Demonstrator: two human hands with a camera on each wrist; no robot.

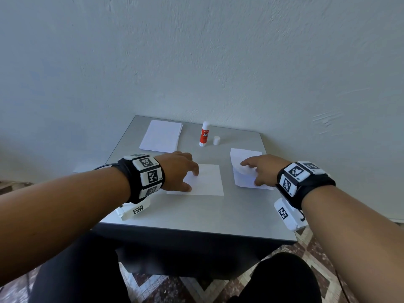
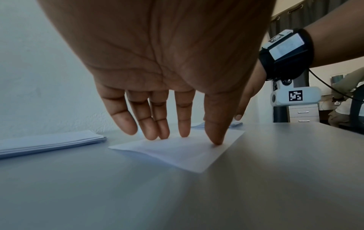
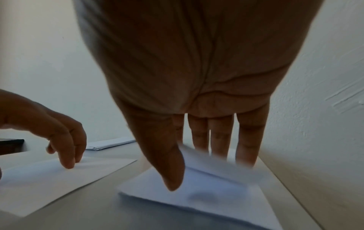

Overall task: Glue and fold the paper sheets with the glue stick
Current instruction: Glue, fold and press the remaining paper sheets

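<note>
From above, my left hand (image 1: 178,170) lies flat with straight fingers on the sheet (image 1: 204,181) at the table's (image 1: 196,217) middle; the glue stick (image 1: 204,134) stands uncapped near the far edge.

At the left wrist, my fingertips (image 2: 217,140) pin it; I should press evenly.

At the right wrist, my right hand (image 3: 197,93), fingers straight, touches the folded pile (image 3: 206,191) by the right edge, grasping nothing.

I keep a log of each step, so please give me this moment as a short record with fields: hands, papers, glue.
left hand: fingertips press the single sheet, no grip
right hand: open, over the folded pile
fresh stack: far left, untouched
glue stick: upright, uncapped
cap: right of the stick
table: grey, against a wall
</note>
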